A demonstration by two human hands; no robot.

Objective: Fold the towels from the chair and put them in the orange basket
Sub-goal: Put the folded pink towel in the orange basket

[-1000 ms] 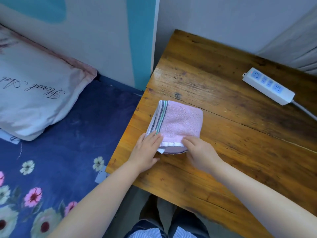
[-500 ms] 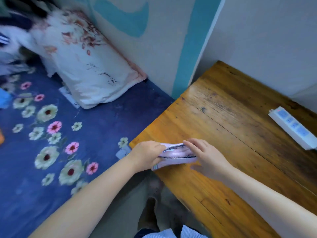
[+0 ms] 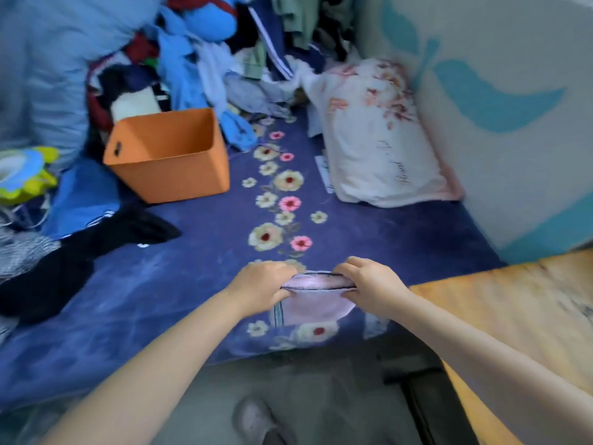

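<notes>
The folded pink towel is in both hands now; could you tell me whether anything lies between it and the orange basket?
Nothing visible does. The left hand and right hand grip the pink towel over the blue floral bedspread; only open bedspread separates it from the orange basket, whose mouth is open. The black garment lies off to the left.

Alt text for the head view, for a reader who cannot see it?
Both hands, left hand and right hand, grip a folded pink towel above a floral blue bedspread. An open orange basket sits farther back, left.
</notes>
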